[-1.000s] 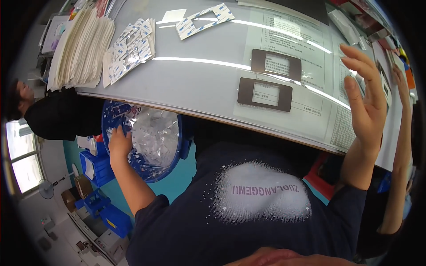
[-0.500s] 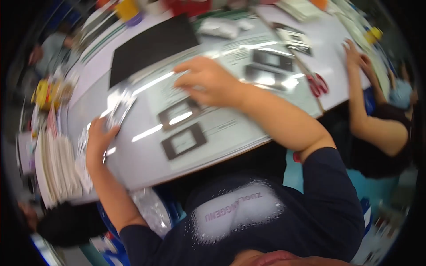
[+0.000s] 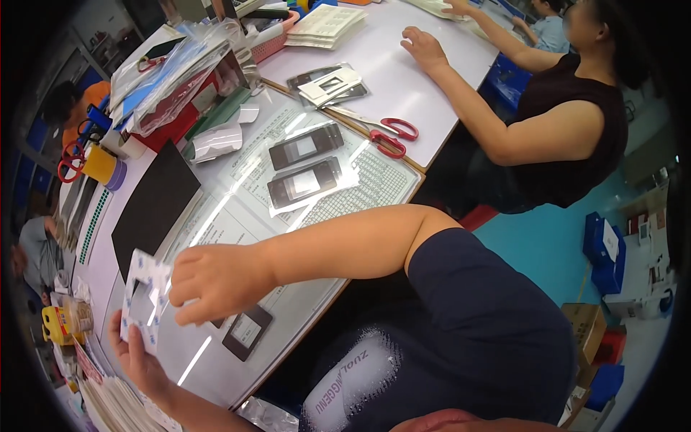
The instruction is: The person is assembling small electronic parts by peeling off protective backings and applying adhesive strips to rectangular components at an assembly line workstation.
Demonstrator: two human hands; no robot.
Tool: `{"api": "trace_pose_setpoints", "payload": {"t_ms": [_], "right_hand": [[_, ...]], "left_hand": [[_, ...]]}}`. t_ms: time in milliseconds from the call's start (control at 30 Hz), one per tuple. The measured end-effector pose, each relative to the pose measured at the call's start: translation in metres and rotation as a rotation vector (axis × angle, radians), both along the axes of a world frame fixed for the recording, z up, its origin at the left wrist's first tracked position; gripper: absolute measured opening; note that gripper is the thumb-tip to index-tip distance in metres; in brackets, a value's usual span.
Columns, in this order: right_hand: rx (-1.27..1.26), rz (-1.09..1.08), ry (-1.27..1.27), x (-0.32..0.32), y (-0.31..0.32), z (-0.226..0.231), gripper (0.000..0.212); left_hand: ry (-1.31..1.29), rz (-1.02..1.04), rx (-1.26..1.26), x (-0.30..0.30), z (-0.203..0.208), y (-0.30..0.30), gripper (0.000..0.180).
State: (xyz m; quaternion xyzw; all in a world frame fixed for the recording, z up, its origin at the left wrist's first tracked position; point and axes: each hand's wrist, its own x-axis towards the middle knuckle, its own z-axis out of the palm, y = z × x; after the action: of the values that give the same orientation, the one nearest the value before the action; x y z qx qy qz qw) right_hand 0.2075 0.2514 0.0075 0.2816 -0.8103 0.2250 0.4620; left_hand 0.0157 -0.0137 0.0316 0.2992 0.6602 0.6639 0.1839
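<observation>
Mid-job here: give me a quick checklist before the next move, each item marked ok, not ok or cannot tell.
1. White frame held by left hand: ok, thumb over its lower end.
2. Right hand gripping the white frame: cannot tell; fingers are at its right side.
3. Left hand free: not ok, it is holding the white frame.
4. Scissors away from both hands: ok, beyond the right forearm.
5. Co-worker's hand clear of the white frame: ok, well apart.

the white table (image 3: pixel 392 72) bears red-handled scissors (image 3: pixel 376 134), a black sheet (image 3: pixel 155 205) and pale cards (image 3: pixel 325 27).
</observation>
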Motion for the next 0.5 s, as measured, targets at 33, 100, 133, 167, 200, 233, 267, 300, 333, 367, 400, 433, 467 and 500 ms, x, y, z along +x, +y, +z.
{"api": "trace_pose_setpoints", "payload": {"t_ms": [33, 100, 133, 167, 200, 233, 267, 300, 333, 367, 400, 433, 467, 500], "right_hand": [[0.056, 0.005, 0.041, 0.002, -0.005, 0.003, 0.011], [0.102, 0.036, 0.090, 0.003, -0.011, 0.005, 0.010], [0.069, 0.055, 0.092, 0.001, -0.011, 0.005, 0.010], [0.034, 0.079, 0.094, 0.000, -0.011, 0.004, 0.011], [0.006, 0.090, 0.061, 0.001, -0.006, 0.003, 0.013], [-0.051, 0.076, -0.014, 0.005, -0.003, 0.001, 0.019], [-0.164, 0.069, -0.042, 0.016, 0.001, 0.011, 0.026], [-0.240, 0.117, -0.074, 0.018, 0.004, 0.014, 0.026], [-0.299, 0.157, -0.110, 0.020, 0.008, 0.017, 0.023], [-0.315, 0.140, -0.280, 0.028, 0.010, 0.028, 0.023], [-0.338, 0.158, -0.278, 0.027, 0.008, 0.031, 0.025], [-0.336, 0.145, -0.317, 0.028, 0.010, 0.029, 0.026], [-0.372, 0.141, -0.369, 0.028, 0.008, 0.028, 0.026], [-0.408, 0.171, -0.408, 0.027, 0.007, 0.026, 0.025]], "left_hand": [[-0.022, -0.083, 0.077, 0.013, -0.002, 0.017, 0.044], [0.016, -0.155, 0.049, 0.044, -0.004, 0.045, 0.041], [-0.026, -0.244, 0.050, 0.049, -0.012, 0.053, 0.042], [-0.069, -0.326, 0.051, 0.055, -0.016, 0.062, 0.044], [-0.132, -0.383, 0.126, 0.073, -0.008, 0.077, 0.050], [-0.190, -0.427, 0.202, 0.091, -0.002, 0.093, 0.057], [-0.233, -0.457, 0.282, 0.098, -0.005, 0.100, 0.064], [-0.268, -0.484, 0.362, 0.102, -0.012, 0.104, 0.072], [-0.289, -0.538, 0.329, 0.103, -0.011, 0.105, 0.073], [-0.316, -0.595, 0.302, 0.103, -0.012, 0.105, 0.075], [-0.320, -0.581, 0.281, 0.104, -0.014, 0.103, 0.073], [-0.338, -0.598, 0.267, 0.104, -0.018, 0.105, 0.071], [-0.325, -0.612, 0.270, 0.103, -0.018, 0.106, 0.069], [-0.314, -0.634, 0.276, 0.103, -0.018, 0.104, 0.068]]}}
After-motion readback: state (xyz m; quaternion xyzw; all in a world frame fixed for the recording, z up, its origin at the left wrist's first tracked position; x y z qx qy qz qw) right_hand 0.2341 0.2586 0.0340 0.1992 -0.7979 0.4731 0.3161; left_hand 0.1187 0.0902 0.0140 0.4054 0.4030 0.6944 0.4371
